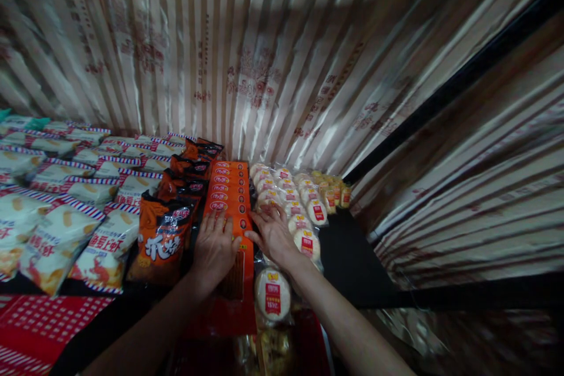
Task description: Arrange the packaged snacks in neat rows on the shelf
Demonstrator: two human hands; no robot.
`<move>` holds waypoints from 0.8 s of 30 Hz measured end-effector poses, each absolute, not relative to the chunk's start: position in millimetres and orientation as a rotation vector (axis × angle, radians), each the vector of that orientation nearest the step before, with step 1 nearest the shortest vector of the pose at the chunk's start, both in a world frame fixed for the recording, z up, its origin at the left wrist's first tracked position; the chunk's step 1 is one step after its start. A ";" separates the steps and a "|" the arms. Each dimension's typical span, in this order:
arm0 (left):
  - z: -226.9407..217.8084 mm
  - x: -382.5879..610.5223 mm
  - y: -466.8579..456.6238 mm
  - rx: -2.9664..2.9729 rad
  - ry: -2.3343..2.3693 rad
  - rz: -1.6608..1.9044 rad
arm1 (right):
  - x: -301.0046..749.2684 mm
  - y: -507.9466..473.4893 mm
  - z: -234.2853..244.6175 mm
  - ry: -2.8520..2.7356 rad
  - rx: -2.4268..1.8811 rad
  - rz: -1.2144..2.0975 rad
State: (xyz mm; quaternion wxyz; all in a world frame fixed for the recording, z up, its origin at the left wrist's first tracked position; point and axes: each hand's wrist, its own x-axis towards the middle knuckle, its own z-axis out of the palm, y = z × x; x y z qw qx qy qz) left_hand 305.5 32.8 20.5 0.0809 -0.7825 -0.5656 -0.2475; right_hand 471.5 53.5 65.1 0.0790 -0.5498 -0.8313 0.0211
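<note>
Down the middle of the black shelf runs an overlapping row of flat orange snack packets [227, 179]. My left hand [215, 244] lies flat on these packets at their left side, fingers stretched forward. At their right edge rests my right hand [274, 232], fingers spread, between the orange packets and the clear-wrapped round white crackers [289, 191]. Neither hand is closed round anything. Nearer to me, one wrapped round cracker [272, 295] with a red label lies beside the orange row. My hands cover part of both rows.
Orange-and-black snack bags [159, 241] stand left of the packets, beside many white chip bags [61, 235]. Small yellowish packs [337, 192] sit at the far right. A red basket [48, 323] is at lower left. Striped printed sheeting [255, 59] hangs behind; a black pole [440, 88] slants at right.
</note>
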 end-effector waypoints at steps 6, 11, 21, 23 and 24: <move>22.0 306.0 36.1 -2.349 -1.707 -0.744 | 470.1 61.2 57.5 -2.463 -1.667 0.162; 24.5 305.4 37.6 -2.364 -1.752 -0.739 | 467.1 66.9 49.4 -2.317 -1.738 0.187; 27.1 303.6 42.8 -2.330 -1.743 -0.799 | 460.8 65.1 57.0 -2.186 -1.724 0.240; 26.6 303.2 45.4 -2.308 -1.727 -0.814 | 459.9 64.3 55.6 -2.153 -1.743 0.248; 26.4 303.0 46.8 -2.300 -1.726 -0.817 | 459.2 64.0 54.7 -2.136 -1.758 0.250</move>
